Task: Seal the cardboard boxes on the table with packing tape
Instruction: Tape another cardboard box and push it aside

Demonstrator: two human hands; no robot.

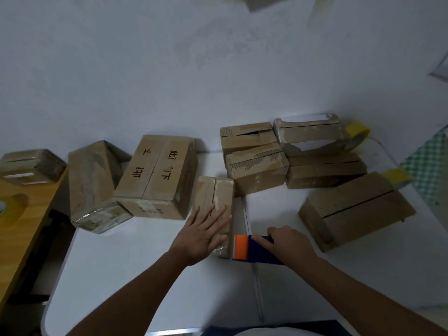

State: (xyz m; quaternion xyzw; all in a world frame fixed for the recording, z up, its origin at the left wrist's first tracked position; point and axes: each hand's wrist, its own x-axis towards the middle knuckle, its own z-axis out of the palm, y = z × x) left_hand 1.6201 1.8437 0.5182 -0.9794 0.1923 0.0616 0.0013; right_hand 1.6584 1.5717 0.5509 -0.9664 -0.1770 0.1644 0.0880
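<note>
White wall is filling the upper half of the frame, and below it the white desk (135, 258) is carrying cardboard boxes across the middle. At lower centre the left hand (202, 235) is lying flat, fingers spread, pressing on the small box (219, 194). Just right of it, the right hand (289, 242) is curling round the tape dispenser (252, 248), whose orange end is touching the small box's near corner. A large box (351, 209) is sitting at right, a printed box (158, 173) at centre left. A yellow tape roll (358, 137) is resting at the far right.
</note>
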